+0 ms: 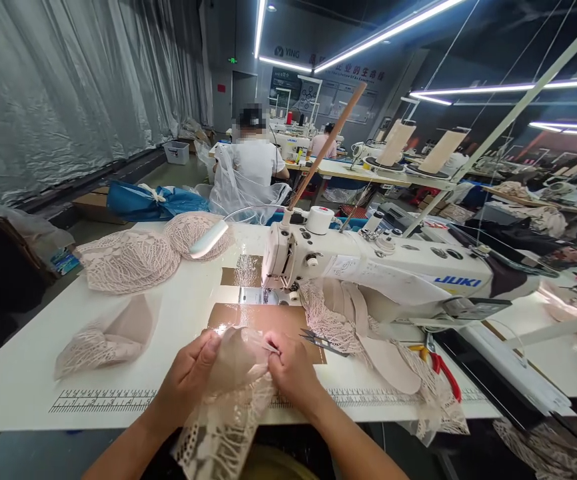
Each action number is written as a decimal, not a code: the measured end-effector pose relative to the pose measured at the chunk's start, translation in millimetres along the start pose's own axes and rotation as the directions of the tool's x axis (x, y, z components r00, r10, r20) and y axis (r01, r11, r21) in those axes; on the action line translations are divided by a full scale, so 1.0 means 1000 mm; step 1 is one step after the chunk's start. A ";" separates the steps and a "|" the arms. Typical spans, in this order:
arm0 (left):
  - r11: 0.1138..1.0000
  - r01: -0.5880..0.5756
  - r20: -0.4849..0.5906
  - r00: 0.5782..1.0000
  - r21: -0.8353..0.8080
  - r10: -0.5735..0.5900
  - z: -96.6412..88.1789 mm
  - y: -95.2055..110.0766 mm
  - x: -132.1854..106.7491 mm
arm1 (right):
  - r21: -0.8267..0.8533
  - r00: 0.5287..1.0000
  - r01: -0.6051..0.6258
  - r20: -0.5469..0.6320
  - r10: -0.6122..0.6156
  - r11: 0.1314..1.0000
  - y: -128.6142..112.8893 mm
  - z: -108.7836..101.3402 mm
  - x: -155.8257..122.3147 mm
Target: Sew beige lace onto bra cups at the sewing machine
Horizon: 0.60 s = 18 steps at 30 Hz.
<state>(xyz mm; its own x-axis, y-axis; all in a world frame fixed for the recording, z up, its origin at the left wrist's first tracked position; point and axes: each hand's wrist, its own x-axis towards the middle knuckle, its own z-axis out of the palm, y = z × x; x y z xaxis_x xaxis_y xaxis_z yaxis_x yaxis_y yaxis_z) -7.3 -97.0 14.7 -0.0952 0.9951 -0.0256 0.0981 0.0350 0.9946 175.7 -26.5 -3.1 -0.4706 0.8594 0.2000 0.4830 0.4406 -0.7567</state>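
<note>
Item: my left hand (188,370), thumb uppermost, fingers narrowed in a pinch on the left edge of a sheer beige mesh piece with patterned lace (236,360).

Item: my right hand (293,373), fingers curled tight, gripping the same piece at its upper right edge. The piece is stretched between my two hands above the front of a white flat-topped table (178,307); its lace end hangs down past the table's edge.

Item: one flat brown panel (268,315), glossy in places, lying just beyond my hands, before the needle area of a white sewing machine marked JUKI (368,257).

Item: one pair of dark, pointed metal snips (322,341), just beyond my right hand, at the panel's right side.

Item: a heap of beige lace and smooth fabric parts (331,317), under the machine's arm and trailing toward the front edge.

Item: one red-handled tool (446,375), beside that heap, well to my right.

Item: one loose beige mesh and lace piece (111,337), lying left of my left hand.

Item: two rounded stacks of beige lace cups (128,260), at the far left.

Item: one slim white lamp head (210,239) on a bent stem, in front of the right-hand stack.

Item: one printed black ruler scale (103,400), along the front edge.
</note>
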 end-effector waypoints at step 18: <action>0.963 0.234 0.678 0.731 -0.136 -0.082 -0.004 -0.014 -0.006 | 0.823 0.942 -0.318 0.216 0.258 0.471 -0.024 -0.044 -0.025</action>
<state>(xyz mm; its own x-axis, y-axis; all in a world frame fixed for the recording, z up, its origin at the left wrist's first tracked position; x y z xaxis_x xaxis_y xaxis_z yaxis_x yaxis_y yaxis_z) -11.5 -104.1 1.4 0.5937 0.7869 -0.1684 -0.0626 0.2538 0.9652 208.4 -46.6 37.4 -0.4779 0.8670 -0.1413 -0.2302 -0.2788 -0.9324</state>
